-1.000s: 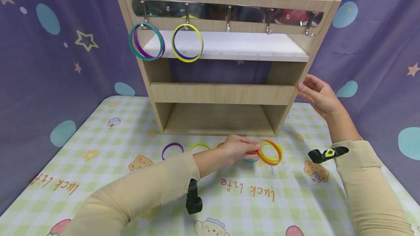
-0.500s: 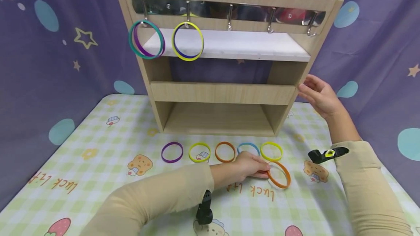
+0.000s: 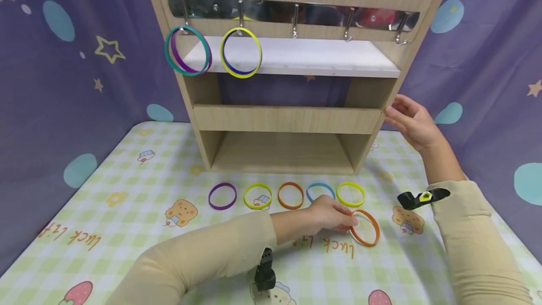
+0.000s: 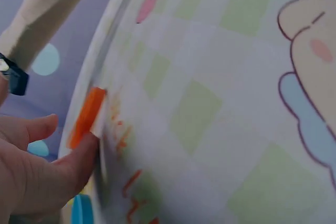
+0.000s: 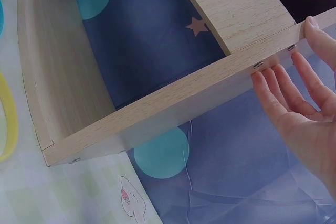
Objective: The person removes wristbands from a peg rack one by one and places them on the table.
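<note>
My left hand [image 3: 328,214] pinches the edge of an orange wristband [image 3: 378,232] just in front of the row of bands on the table. In the left wrist view, the orange wristband [image 4: 88,116] appears edge-on by the thumb and fingertips. At the right side panel of a wooden shelf unit [image 3: 288,120], my right hand [image 3: 412,124] touches the outer edge. Its fingers are extended along that panel in the right wrist view, the thumb by the front edge [image 5: 173,95]. The held band's near-hand edge is partly hidden by fingers.
Purple [image 3: 210,199], yellow-green [image 3: 245,197], orange [image 3: 279,196], blue [image 3: 320,184] and yellow [image 3: 363,196] bands lie in a row before the unit. Teal [image 3: 167,55] and purple bands hang from the leftmost metal hook; yellow [image 3: 260,55] and dark blue ones hang from the second.
My left hand has drawn the orange wristband toward me and slightly right, away from the row, uncovering the bands there. My right hand stays at the shelf's side.
</note>
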Demonstrator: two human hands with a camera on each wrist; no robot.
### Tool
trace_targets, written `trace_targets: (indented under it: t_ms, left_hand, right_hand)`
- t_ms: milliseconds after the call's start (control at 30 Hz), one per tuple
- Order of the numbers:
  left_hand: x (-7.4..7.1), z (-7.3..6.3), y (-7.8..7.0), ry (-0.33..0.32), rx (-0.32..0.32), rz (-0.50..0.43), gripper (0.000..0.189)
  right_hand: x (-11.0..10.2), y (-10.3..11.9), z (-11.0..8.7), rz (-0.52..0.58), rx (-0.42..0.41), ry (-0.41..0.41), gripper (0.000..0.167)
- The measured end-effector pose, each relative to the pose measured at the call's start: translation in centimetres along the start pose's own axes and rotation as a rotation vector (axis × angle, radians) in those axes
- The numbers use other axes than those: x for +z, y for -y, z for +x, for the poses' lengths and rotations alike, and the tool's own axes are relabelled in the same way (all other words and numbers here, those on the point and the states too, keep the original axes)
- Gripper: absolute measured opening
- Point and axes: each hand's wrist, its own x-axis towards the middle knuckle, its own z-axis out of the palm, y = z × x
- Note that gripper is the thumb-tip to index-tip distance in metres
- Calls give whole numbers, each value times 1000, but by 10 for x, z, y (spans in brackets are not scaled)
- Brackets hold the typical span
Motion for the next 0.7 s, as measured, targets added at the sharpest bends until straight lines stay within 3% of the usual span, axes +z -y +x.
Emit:
trace_targets:
  t_ms: [200,433,533,700]
  left_hand:
    - [-20,-11,-6,53,28,66,37]
    - [-47,-19,-13,98,52,-48,38]
    - [-59,-23,-19,91,53,-111,37]
    - [-82,-31,-35,52,68,-105,37]
  right_hand:
    - [1,0,0,0,-4,-2,27]
    - [0,-1,0,4,-7,12,28]
    - [1,-1,0,4,-2,10,27]
    - [0,1,-1,2,0,-2,27]
